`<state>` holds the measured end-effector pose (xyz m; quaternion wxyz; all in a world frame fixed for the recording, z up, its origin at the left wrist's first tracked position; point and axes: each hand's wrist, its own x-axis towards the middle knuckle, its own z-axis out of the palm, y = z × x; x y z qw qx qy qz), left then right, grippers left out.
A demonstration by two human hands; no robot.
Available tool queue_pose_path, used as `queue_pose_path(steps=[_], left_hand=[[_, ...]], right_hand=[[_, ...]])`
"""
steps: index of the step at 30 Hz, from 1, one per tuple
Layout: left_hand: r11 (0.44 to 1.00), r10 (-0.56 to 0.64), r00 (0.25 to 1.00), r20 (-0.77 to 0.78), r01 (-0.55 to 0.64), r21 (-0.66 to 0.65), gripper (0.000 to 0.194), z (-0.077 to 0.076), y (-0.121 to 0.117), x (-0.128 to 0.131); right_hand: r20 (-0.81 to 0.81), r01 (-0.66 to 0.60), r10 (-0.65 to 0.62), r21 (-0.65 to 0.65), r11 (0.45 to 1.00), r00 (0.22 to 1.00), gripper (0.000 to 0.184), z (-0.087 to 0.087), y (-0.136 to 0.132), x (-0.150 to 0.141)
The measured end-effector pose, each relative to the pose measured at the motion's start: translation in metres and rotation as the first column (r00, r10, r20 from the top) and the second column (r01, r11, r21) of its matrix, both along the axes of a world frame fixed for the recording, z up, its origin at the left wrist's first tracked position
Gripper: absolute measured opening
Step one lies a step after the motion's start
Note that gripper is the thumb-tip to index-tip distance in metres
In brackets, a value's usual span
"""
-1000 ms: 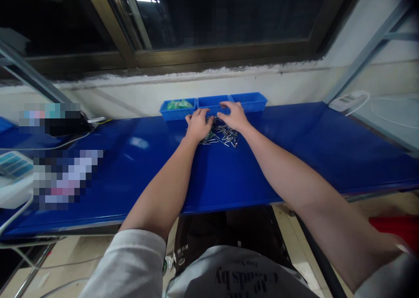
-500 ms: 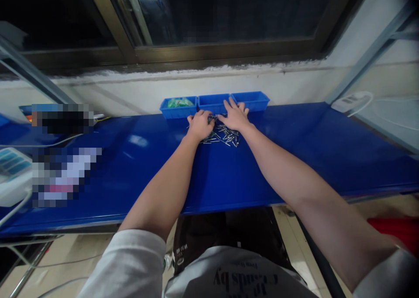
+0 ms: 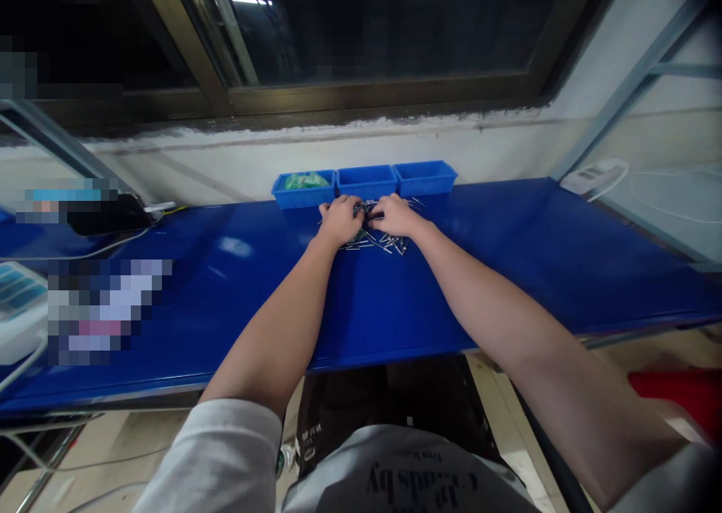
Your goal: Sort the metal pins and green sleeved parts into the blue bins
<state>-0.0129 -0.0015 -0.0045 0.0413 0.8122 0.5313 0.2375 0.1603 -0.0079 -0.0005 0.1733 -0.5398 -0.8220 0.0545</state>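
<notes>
A loose pile of thin, silver metal pins [image 3: 392,243] lies on the blue table, some with dark ends; their exact kind is too small to tell. My left hand [image 3: 341,220] is at the pile's left side, its fingers curled in over pins. From the right, my right hand [image 3: 395,216] reaches in with bent fingers closed on pins. The fingertips of both hands nearly meet in the middle, and the hands hide part of the pile. A bit of green shows beneath my left hand.
Behind the pile stand three blue bins in a row: the left bin [image 3: 304,196] holds a green bag [image 3: 306,181], beside the middle bin [image 3: 366,189] and right bin [image 3: 426,186]. A power strip [image 3: 592,174] is at right, a white device [image 3: 22,310] at left.
My right hand has come down from the bins' front edge and moved left into the pile, its spread fingers now bent. My left hand stays at the pile.
</notes>
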Motion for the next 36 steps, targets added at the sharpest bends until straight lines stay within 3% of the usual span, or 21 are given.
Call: queue_pose_path(steps=[10,17,20,24,29,33,36], left_hand=[[1.0,-0.009,1.0,0.022,0.009,0.008,0.029,-0.001,0.001,0.001],[0.999,-0.03,0.999,0.019,0.03,0.02,0.03,0.004,-0.004,0.002],[0.996,-0.067,0.998,0.02,0.066,0.054,0.03,0.005,-0.006,0.002],[0.989,-0.13,0.991,0.029,0.128,0.08,0.032,0.005,-0.006,0.002],[0.98,-0.19,0.981,0.048,0.187,0.06,0.03,0.007,-0.007,0.002],[0.968,-0.244,0.968,0.052,0.24,0.076,0.028,0.007,-0.007,0.003],[0.975,-0.207,0.978,0.035,0.204,0.084,0.03,0.006,-0.005,0.004]], right_hand=[[-0.102,-0.038,0.047,0.082,0.996,0.994,0.014,-0.012,0.01,0.004],[-0.224,0.023,0.026,0.211,0.977,0.974,0.018,-0.004,0.004,0.003],[-0.382,0.04,0.052,0.23,0.972,0.923,0.019,0.001,0.002,0.001],[-0.594,0.06,0.046,0.157,0.986,0.803,0.017,0.003,0.003,-0.003],[-0.732,0.107,0.008,0.11,0.988,0.681,0.018,-0.001,0.008,-0.004],[-0.763,0.164,0.001,0.141,0.976,0.646,0.017,0.0,0.006,-0.008],[-0.754,0.168,-0.004,0.141,0.976,0.657,0.021,0.004,0.002,-0.011]])
